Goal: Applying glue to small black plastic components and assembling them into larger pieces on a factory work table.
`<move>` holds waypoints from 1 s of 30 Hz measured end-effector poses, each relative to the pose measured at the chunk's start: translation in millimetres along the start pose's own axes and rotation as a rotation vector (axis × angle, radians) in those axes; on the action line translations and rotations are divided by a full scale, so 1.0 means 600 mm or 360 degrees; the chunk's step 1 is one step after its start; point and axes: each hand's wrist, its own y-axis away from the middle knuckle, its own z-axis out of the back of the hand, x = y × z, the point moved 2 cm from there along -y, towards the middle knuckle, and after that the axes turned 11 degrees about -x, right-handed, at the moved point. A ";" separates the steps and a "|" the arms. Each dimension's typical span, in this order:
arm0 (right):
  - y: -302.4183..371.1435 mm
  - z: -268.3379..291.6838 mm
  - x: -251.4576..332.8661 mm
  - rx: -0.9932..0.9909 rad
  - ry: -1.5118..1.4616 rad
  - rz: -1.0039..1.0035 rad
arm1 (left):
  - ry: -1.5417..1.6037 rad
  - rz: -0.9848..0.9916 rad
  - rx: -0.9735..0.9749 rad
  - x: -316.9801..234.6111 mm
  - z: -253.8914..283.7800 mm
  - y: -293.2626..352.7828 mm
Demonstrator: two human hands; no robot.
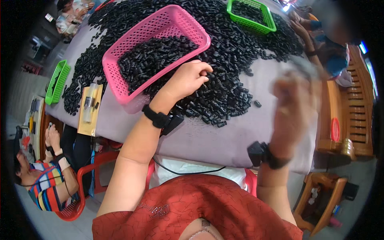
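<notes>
My left hand [191, 79] is over the pile of small black plastic pieces [224, 94], by the near right side of the pink basket [114, 86]. Its fingers are curled together, and whatever they may hold is hidden. The pieces look short and barrel-shaped, some with a hole, like cord locks. My right hand [294, 108] is raised over the right part of the grey-covered table, right of the pile, and motion smears its fingers. One loose black piece [257, 103] lies on the cloth between the pile and my right hand. More pieces partly fill the pink basket.
Green baskets stand at the far right [262, 29] and left edge [51, 96]. A yellow board with a clear tube [87, 112] lies front left. Other people sit to the left [52, 180], far left and right. A wooden bench [356, 104] and stool [320, 200] stand right.
</notes>
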 end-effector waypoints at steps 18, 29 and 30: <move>0.042 0.012 -0.158 0.0479 0.0274 -0.0998 | 0.1437 0.0830 0.0174 -0.040 -0.031 0.031; 0.042 0.008 -0.149 0.0629 0.0386 -0.0886 | 0.2023 0.1023 0.0108 -0.024 -0.035 0.032; 0.042 0.007 -0.147 0.0655 0.0322 -0.0916 | 0.2023 0.1020 0.0113 -0.025 -0.037 0.033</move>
